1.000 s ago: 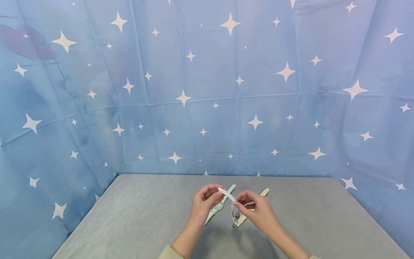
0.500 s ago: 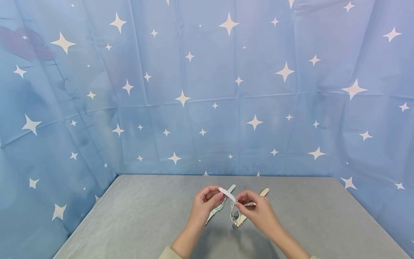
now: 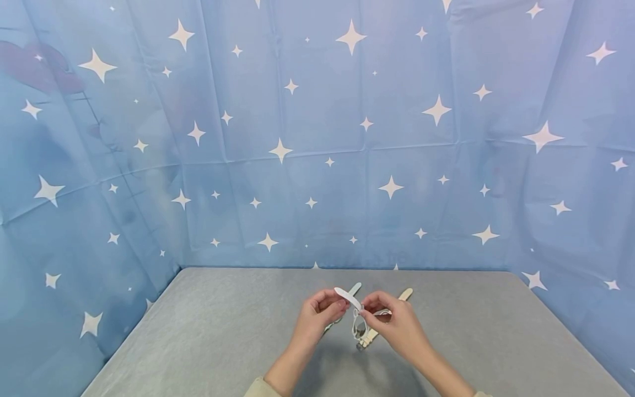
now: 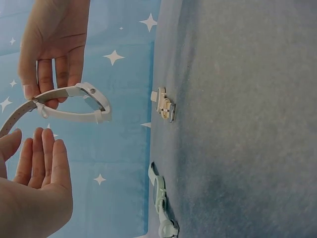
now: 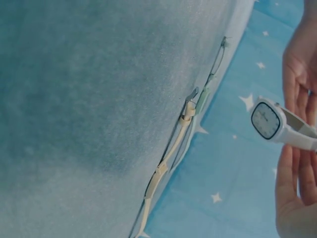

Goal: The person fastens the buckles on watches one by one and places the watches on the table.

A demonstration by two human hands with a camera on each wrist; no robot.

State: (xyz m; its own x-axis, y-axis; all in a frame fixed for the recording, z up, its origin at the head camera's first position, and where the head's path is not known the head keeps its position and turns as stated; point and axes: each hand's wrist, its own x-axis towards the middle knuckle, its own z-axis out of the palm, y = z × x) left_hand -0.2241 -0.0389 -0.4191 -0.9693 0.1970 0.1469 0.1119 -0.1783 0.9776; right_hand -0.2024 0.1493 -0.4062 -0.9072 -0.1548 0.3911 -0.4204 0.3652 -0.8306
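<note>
A white wristwatch with a square dial hangs in the air above the table, its strap looped at the buckle. My right hand pinches the strap near the buckle between thumb and fingers. Close beside the strap's free end is my left hand; in the left wrist view its fingers are straight and apart from the strap, and I cannot tell whether the thumb touches it. The dial shows in the right wrist view. Behind the hands lie a mint-green watch, mostly hidden in the head view, and a cream watch.
The grey table extends to both sides of the hands. A blue curtain with white stars rises behind it and along its sides.
My left hand has shifted slightly right and down, covering more of the mint-green watch. The right hand has stayed nearly still with the white wristwatch.
</note>
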